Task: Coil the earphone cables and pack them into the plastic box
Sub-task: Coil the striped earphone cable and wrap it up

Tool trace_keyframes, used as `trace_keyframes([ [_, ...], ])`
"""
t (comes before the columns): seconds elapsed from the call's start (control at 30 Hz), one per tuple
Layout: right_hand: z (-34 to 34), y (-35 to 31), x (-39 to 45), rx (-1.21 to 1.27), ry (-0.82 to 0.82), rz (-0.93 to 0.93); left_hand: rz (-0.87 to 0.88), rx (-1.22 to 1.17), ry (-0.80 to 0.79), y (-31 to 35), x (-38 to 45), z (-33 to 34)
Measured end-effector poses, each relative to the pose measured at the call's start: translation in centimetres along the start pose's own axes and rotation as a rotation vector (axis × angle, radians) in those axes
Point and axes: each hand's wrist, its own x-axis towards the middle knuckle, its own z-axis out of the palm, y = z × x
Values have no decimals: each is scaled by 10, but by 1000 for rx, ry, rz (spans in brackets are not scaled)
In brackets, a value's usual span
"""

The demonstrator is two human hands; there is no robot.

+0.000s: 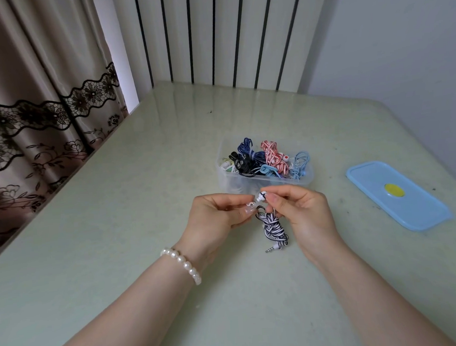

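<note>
Two bare forearms are reaching in from the bottom edge, the left one wearing a pearl bracelet. Above the pale green bench, the left hand and right hand are meeting, fingers curled inward. The right fingers are pinching a white earbud; the left fingers are pinching what looks like the second earbud, mostly hidden behind a fingernail. Below them a coiled black-and-white striped cable is hanging, its metal plug pointing left near the bench; whether it is touching is unclear. Holding it by the buds is probably letting the bundle stay wound before packing. Just beyond the hands, the clear plastic box is sitting open, already holding blue, black, red-striped and light blue coils, tangled too closely to count. Its blue lid is lying well apart to the right.
</note>
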Motion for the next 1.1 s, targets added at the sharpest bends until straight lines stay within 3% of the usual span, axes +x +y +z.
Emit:
trace_keyframes([
  [0.77, 1, 2, -2, -80, 2, -91, -11, 22, -21, -1, 0, 0],
  [1.1, 1, 6, -1, -107, 23, -77, -123, -126, -5, 4, -2, 0],
])
